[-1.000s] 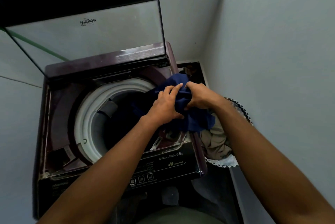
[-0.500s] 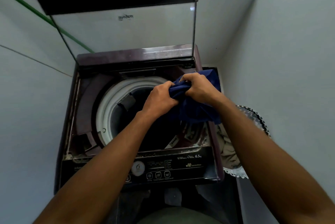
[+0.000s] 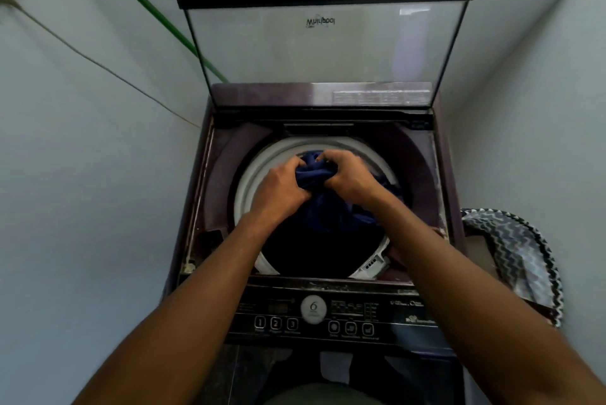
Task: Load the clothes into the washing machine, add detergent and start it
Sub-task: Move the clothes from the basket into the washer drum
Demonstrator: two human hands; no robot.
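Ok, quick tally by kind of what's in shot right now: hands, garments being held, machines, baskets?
hands: 2, left and right, both gripping the garment
blue garment: 1, over the drum opening
washer: 1, lid up
basket: 1, to the right of the washer
Total: 5

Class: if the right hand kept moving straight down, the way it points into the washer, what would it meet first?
Probably only the dark drum opening. The right hand grips the blue garment above it with the left hand; nothing shows between, though depth is unclear.
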